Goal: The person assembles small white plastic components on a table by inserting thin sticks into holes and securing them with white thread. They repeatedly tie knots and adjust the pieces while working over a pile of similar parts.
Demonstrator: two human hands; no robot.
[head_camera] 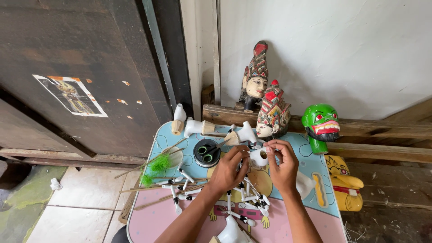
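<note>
A: What lies left of the person's fingers?
B: A round black tin holding green-handled scissors, on the pink and blue worktop.
A: And the hands?
B: The left hand and right hand pinch a small white carved wooden piece between their fingertips; a green painted mask stands farther right.

A small pink-and-blue table carries white puppet pieces, sticks and scissors.
</note>
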